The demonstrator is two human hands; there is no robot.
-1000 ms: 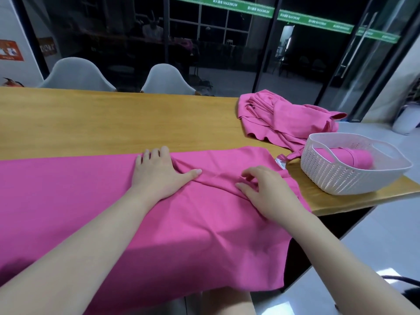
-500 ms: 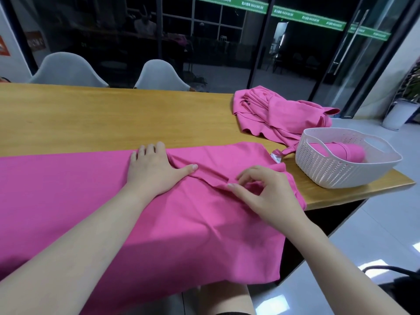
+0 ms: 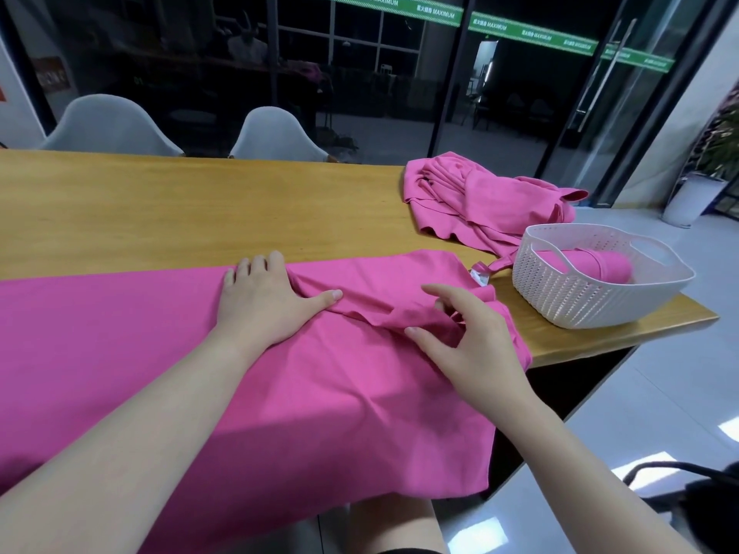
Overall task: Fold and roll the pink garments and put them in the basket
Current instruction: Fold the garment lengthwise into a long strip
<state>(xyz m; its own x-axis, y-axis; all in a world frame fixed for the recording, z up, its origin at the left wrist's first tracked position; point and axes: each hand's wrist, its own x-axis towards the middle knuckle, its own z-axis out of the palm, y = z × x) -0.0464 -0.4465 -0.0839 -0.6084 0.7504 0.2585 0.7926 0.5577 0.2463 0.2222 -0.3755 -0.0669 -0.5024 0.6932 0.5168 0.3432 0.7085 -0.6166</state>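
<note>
A soft, matte pink garment lies spread across the lower left of the frame, draping over the near edge of the smooth yellow wooden table. The left hand presses flat on it, fingers straight. The right hand rests beside a raised fold, fingers loosely spread, gripping nothing. At right, a white perforated plastic basket holds a rolled pink garment; a crumpled pink pile sits behind. Two grey shell chairs face dark glass walls.

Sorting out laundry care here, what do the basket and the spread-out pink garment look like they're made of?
Basket: likely moulded plastic, off-white, matte, with a perforated woven-pattern wall. Pink garment: soft matte fabric, possibly a knit; it creases and drapes over the table edge.
</note>
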